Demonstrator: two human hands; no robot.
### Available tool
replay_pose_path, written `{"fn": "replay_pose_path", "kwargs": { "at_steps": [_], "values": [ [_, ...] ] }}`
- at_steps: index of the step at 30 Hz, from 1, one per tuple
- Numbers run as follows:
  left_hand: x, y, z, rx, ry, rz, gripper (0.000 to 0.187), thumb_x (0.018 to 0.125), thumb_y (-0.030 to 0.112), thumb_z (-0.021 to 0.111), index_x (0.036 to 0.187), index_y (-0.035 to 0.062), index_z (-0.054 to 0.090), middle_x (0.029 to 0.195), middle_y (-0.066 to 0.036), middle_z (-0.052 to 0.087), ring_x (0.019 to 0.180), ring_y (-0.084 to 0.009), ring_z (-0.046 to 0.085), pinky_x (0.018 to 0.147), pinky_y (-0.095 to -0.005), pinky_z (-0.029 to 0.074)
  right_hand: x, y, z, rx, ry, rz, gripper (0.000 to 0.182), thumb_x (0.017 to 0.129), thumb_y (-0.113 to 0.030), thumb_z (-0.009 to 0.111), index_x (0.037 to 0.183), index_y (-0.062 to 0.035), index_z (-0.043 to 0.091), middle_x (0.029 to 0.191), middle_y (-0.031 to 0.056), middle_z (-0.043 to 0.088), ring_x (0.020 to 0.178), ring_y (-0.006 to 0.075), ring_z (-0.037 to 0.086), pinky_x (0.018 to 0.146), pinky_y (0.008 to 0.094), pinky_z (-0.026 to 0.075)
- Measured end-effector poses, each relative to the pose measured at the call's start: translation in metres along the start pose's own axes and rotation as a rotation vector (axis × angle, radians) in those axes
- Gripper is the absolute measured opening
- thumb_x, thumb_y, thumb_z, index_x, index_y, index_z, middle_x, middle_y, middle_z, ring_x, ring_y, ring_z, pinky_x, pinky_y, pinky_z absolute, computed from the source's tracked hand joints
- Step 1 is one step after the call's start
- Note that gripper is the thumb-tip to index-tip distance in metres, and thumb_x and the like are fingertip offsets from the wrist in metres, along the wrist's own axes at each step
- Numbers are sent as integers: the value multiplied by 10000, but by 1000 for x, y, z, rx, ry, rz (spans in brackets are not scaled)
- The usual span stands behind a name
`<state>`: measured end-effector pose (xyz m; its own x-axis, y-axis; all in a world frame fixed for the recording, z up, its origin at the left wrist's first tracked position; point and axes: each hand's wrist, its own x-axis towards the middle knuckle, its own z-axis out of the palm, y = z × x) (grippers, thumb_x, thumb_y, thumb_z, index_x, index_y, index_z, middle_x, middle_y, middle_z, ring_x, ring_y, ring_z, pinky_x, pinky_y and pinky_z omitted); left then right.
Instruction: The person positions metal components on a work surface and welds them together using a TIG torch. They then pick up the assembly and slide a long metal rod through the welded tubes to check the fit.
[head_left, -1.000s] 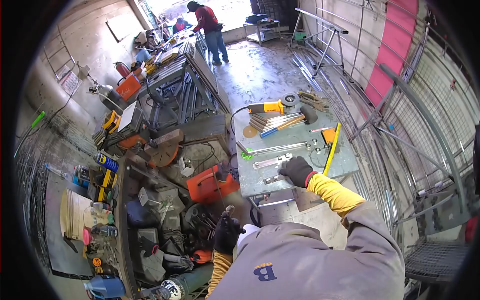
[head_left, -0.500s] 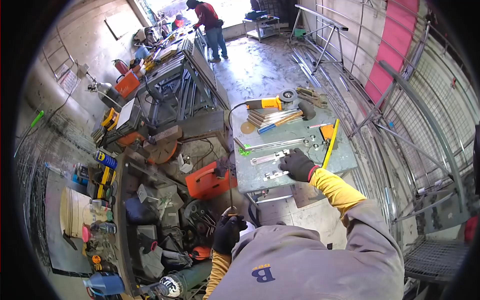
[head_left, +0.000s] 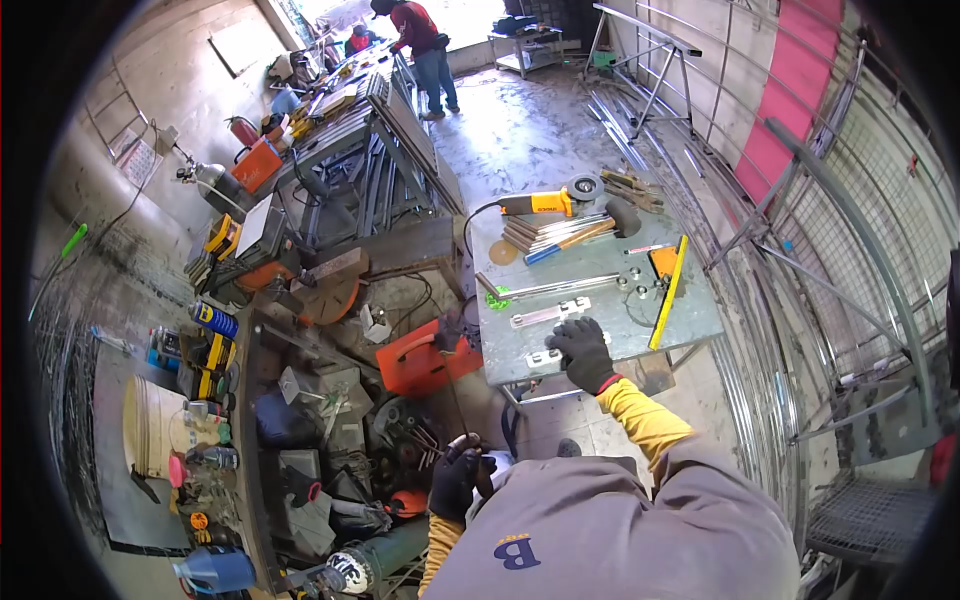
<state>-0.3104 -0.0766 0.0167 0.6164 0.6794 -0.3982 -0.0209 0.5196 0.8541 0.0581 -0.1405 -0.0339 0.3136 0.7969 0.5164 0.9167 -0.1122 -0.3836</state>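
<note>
My right hand (head_left: 582,355), in a black glove, is at the near edge of the metal worktable (head_left: 690,335). Its fingers close over the right end of a small, pale metal bracket (head_left: 543,358). A second, similar bracket (head_left: 550,312) lies just beyond it. Farther back are long metal rods (head_left: 565,288), with several small metal rings (head_left: 640,292) to their right. My left hand (head_left: 455,482), also gloved, is held low beside my body, left of the table. It is wrapped round a narrow, dark metal thing whose kind I cannot tell.
On the table lie an angle grinder (head_left: 540,203), a hammer (head_left: 572,240) and a yellow ruler (head_left: 668,295). An orange toolbox (head_left: 412,362) stands left of it, by a cluttered shelf (head_left: 245,440). A person in red (head_left: 412,28) stands at a far bench.
My right hand has drawn back towards me and left, onto the nearer bracket, which has shifted slightly left. The rod above my left hand now shows less. The view has shifted a little.
</note>
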Motion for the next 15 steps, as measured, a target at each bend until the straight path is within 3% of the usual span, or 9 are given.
{"fn": "replay_pose_path", "kwargs": {
  "at_steps": [4,11,13,14,15],
  "values": [
    [4,2,-13,7,-31,-82,355,1002,199,613,1312,27,633,1085,-115,714,869,-234,713,800,-392,608,0,21,-5,54,-28,-107,295,782,-79,649,1039,-191,740,1233,70,708,1246,329,613,1151,516,383],
    [14,-5,-8,13,-104,-129,400,966,142,605,1334,-15,613,1042,-132,714,838,-226,706,773,-392,610,9,32,-14,100,-68,-279,300,752,-46,655,1023,-155,723,1214,78,704,1226,329,620,1113,508,428],
    [14,-11,1,349,-181,90,381,974,91,580,1335,-28,606,1018,-132,717,796,-203,701,745,-371,607,19,38,-19,141,-114,-346,326,723,-34,669,1027,-140,720,1194,84,701,1192,332,627,1098,501,439],
    [15,-11,0,799,-271,398,371,985,52,555,1344,-30,598,987,-129,714,760,-176,694,709,-354,598,22,42,-18,125,-163,-366,341,709,-37,685,1034,-134,721,1182,86,698,1176,335,626,1087,494,446],
    [16,-15,1,795,-269,404,371,985,52,555,1344,-30,598,987,-129,714,760,-176,694,709,-354,598,22,46,-17,122,-163,-373,341,709,-37,685,1034,-134,721,1182,86,698,1176,335,626,1087,494,446]
  ]
}}
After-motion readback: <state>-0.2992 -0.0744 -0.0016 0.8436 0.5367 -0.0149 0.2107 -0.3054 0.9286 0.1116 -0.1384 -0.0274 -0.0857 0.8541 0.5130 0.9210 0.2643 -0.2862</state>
